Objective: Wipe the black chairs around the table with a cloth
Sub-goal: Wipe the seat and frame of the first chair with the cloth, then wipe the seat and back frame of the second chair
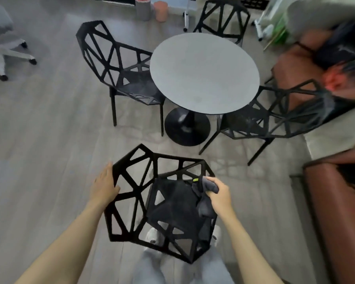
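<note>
Black seat of the nearest chair (pixel 158 201) is under my dark cloth (pixel 205 198), bunched in my right hand (pixel 218 196), my flat left hand (pixel 105 186) steadies its back, and three chairs around the table (pixel 204 72) seemingly remain.

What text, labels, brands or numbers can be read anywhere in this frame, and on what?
None can be read.
The small yellow-green tag on the dark cloth held by the right hand: too small and blurred.
The black chairs, round table and floor show no writing.
</note>
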